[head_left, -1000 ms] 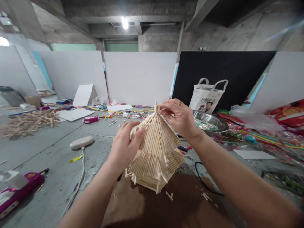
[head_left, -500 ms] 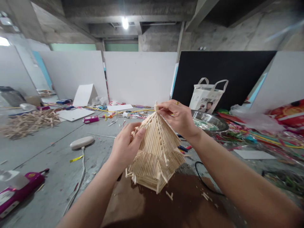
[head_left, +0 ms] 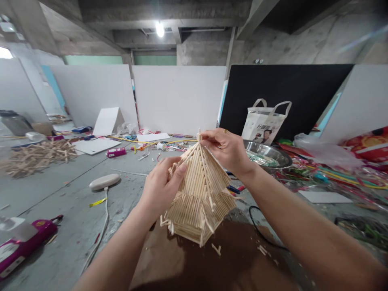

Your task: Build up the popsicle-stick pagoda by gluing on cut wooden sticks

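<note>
A pagoda-shaped model built of thin wooden sticks [head_left: 200,198] is held up over a brown sheet [head_left: 212,262] on the floor. My left hand [head_left: 160,188] wraps its fingers round the left side of the sloped roof. My right hand [head_left: 226,151] pinches at the model's pointed tip, with a ring on one finger. Whether a loose stick sits in that pinch is too small to tell. A few stick offcuts [head_left: 216,249] lie on the brown sheet below the model.
A pile of wooden sticks [head_left: 36,155] lies far left. A white oval device with a cable [head_left: 104,182] and a magenta tool [head_left: 27,242] sit on the concrete floor at left. A metal bowl [head_left: 266,155], a white bag [head_left: 265,121] and colourful clutter stand at right.
My right hand has shifted slightly at the tip of the model, and my left thumb has moved a little up the roof. The model has stayed in place.
</note>
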A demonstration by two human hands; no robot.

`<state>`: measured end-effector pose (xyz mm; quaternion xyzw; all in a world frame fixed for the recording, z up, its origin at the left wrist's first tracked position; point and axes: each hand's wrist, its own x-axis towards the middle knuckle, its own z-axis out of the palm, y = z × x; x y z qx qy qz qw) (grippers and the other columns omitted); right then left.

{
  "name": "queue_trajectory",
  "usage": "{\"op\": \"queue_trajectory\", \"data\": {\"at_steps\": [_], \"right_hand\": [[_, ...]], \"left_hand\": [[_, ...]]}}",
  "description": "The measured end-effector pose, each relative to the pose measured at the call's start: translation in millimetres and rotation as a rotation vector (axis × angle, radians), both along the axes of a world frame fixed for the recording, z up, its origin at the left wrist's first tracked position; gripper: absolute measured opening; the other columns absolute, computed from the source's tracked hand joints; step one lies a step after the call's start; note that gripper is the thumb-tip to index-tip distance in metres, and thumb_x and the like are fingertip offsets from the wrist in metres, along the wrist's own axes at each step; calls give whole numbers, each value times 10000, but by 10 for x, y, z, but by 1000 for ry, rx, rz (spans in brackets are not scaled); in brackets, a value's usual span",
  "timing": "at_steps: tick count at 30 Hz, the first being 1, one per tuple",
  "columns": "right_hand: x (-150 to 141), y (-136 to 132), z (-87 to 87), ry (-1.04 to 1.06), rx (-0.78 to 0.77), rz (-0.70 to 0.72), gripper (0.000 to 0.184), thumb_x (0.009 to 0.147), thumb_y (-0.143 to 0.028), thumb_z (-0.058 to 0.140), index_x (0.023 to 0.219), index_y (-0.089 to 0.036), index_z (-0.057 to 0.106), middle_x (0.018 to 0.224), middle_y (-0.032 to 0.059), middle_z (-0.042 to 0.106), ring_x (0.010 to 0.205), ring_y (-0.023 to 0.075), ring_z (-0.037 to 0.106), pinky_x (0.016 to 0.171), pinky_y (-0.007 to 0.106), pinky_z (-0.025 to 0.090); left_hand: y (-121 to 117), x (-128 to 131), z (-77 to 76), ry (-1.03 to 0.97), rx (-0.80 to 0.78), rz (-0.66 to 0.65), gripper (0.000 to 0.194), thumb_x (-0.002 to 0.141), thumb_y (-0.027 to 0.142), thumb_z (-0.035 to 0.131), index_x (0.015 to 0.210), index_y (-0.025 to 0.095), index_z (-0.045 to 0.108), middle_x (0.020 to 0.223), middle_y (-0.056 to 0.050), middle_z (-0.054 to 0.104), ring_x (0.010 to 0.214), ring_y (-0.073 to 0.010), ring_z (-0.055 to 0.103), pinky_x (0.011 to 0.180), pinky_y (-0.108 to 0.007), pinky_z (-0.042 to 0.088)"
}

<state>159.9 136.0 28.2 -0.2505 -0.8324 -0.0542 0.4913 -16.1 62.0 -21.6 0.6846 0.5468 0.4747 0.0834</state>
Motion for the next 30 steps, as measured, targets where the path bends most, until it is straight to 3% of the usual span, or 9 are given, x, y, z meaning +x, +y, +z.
{"op": "queue_trajectory", "data": {"at_steps": [6,30], "right_hand": [[32,30,-56,61,-93,69,284,771,-214,529,1053,-193,550,917,23,615,743,108,599,721,275,519],[-11,20,-13,47,-62,26,184,779,-205,514,935,-208,612,868,11,655,787,140,601,743,295,481]], "left_hand": [[4,-9,0,0,-6,-12,348,822,447,381,1007,203,546,966,-53,608,767,-157,574,672,-299,453],[17,-18,-9,17,9,-18,341,823,439,385,1009,203,546,978,-56,612,873,-195,572,700,-324,459]]}}
